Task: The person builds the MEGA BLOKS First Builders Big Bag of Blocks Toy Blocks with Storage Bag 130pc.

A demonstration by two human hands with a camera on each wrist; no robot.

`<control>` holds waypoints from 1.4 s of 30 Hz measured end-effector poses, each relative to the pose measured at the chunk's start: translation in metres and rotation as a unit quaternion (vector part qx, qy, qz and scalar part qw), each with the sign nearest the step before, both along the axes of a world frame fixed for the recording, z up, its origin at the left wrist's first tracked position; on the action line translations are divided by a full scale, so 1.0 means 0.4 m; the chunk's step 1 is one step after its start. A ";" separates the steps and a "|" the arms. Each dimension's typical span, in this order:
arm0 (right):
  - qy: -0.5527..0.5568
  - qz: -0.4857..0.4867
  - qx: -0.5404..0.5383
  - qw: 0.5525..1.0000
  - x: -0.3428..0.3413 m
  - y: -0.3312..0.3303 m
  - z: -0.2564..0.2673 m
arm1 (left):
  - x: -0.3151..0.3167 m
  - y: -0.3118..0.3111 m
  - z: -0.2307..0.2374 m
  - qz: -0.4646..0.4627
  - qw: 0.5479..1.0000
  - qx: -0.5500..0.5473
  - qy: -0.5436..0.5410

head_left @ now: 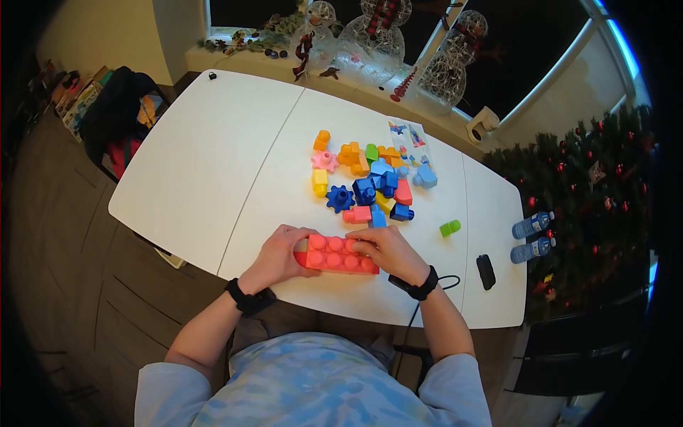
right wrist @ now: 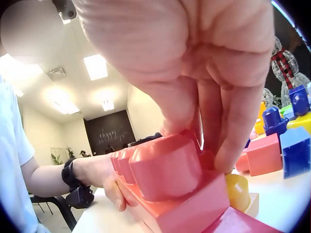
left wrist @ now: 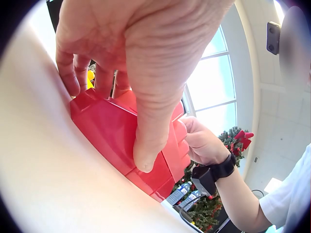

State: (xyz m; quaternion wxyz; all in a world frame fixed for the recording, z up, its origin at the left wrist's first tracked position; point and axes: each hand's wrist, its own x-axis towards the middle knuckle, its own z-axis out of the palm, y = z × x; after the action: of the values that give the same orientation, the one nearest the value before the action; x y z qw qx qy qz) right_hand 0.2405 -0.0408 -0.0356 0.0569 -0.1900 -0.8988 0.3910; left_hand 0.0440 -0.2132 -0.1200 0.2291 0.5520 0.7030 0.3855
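A long coral toy building block (head_left: pixel 341 263) with two rows of round studs lies near the table's front edge. Under it shows a darker red piece (left wrist: pixel 107 128) with sloping sides. My left hand (head_left: pixel 279 255) grips the left end, thumb on the near side and fingers along the far side. At the other end, my right hand (head_left: pixel 390 250) pinches the block by its studs from above, as the right wrist view shows. A yellow stud (right wrist: pixel 238 190) peeks out behind the block there, partly hidden.
Loose blocks in several colours are heaped beyond the hands, among them a dark blue gear (head_left: pixel 340 198). To the right are a green block (head_left: pixel 449 228), a black case (head_left: pixel 485 272) and two water bottles (head_left: pixel 532 250). A picture sheet (head_left: pixel 411 139) lies at the back.
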 end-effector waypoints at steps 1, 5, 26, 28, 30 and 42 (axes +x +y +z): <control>-0.002 -0.003 -0.007 1.000 -0.001 0.000 -0.003 | 0.000 0.000 -0.001 0.001 1.000 0.000 0.003; 0.000 0.007 0.007 1.000 -0.006 0.011 -0.014 | 0.001 -0.001 -0.004 -0.002 1.000 0.005 -0.008; -0.040 0.074 0.294 0.952 -0.122 0.148 -0.102 | -0.005 -0.001 -0.010 -0.012 1.000 0.002 0.001; -0.024 0.056 0.274 0.960 -0.104 0.130 -0.060 | -0.005 0.002 -0.014 -0.012 1.000 0.001 0.011; 0.076 -0.035 0.119 0.989 -0.063 0.103 0.010 | -0.004 0.001 -0.018 -0.012 1.000 0.004 0.008; 0.073 -0.072 -0.001 0.995 0.102 -0.010 -0.010 | 0.002 0.001 -0.008 -0.008 1.000 0.000 0.001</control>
State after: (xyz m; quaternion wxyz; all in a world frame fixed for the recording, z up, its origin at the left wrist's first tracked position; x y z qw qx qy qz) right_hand 0.2813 -0.0447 -0.0395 0.1499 -0.2256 -0.8758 0.3996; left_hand 0.0449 -0.2128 -0.1231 0.2315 0.5584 0.6988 0.3825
